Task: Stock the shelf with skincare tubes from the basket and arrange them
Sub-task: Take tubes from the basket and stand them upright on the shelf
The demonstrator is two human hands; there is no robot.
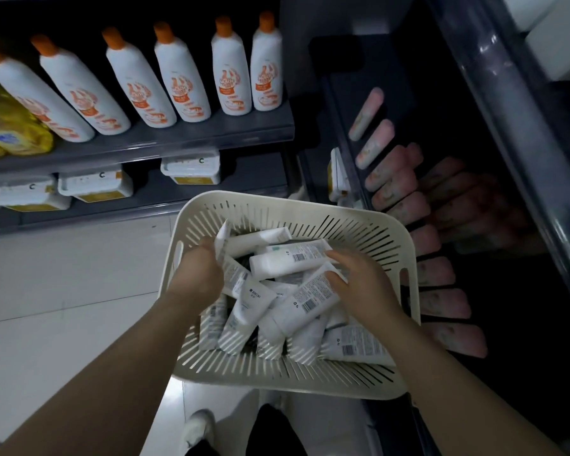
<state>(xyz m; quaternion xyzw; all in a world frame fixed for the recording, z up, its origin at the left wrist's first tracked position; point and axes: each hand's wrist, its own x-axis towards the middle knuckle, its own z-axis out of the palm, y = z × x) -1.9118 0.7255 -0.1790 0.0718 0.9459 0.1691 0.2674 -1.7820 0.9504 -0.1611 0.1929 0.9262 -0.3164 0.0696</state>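
A cream slotted basket [277,373] sits below me, filled with several white skincare tubes [241,307]. My left hand [196,271] is inside it at the left and grips an upright white tube [221,243] by its flat end. My right hand [359,284] reaches in from the right, fingers curled on a white tube with a barcode [310,297]. Another barcode tube [287,261] lies just beyond it. To the right a dark shelf [349,143] holds rows of pink tubes [395,179].
The grey shelf [165,139] at the upper left carries white bottles with orange caps [181,77] and yellow packs [10,130]. White tubs [191,169] stand on the shelf below. White floor tiles [63,274] lie to the left. A shoe [196,426] shows under the basket.
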